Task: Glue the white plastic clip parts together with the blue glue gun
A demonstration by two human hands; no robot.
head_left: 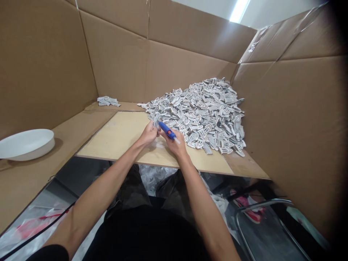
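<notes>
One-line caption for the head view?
Left hand holds a small grey piece; right hand grips a blue tool.

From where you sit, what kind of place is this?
Probably a small assembly or piecework station: cardboard walls screen a wooden board, a heap of identical grey-white parts lies on it, and the right hand holds a blue tool.

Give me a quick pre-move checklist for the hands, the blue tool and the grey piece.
1. Right hand has a grip on the blue tool: ok.
2. Left hand pinches a small grey piece at the tool's tip: ok.
3. Tool tip actually touching the piece: cannot tell, too small.
4. Pile of grey pieces close beside the hands on the wooden board: ok.
5. White bowl stands apart at far left on cardboard: ok.
6. Small stack of pieces at the back left, untouched: ok.
</notes>
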